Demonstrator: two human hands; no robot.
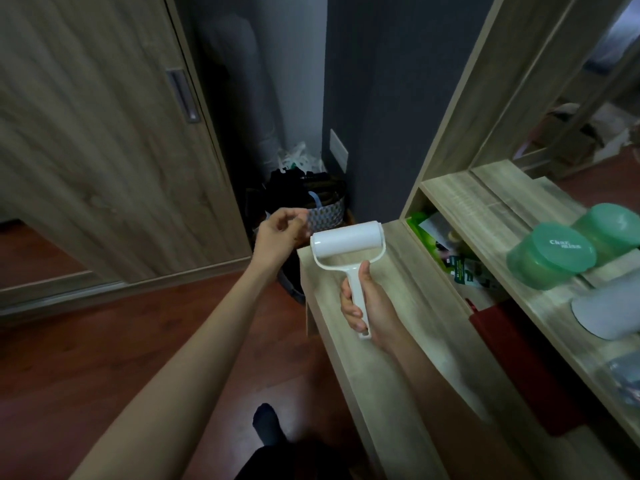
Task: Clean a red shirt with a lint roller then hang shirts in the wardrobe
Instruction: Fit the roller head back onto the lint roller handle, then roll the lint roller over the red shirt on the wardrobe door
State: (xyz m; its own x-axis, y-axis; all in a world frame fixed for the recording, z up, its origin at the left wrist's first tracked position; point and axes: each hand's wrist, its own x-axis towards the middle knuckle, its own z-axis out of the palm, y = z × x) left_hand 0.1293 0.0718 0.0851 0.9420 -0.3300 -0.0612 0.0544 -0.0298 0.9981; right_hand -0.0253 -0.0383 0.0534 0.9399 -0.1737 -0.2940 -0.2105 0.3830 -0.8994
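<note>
Right hand (367, 306) is clenched round the lint roller (348, 258) handle, over the worktop (353, 372) edge. The handle points back at the person and the drum sits crosswise at the far end. Left hand (282, 230) is just beside the drum's left end, fingers curled together (pinching a sheet? can't tell). No red shirt in view, so I'd say the roller must travel to it. Wardrobe door (104, 140) is off left.

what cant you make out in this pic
Head view:
- Left hand: blur hides whether its fingers pinch anything.
- Basket: contents lost in shadow.
- Red item: partly under the shelf; shirt or not, unclear.
- Green tub: small print under its lid lettering is too small to read.
</note>
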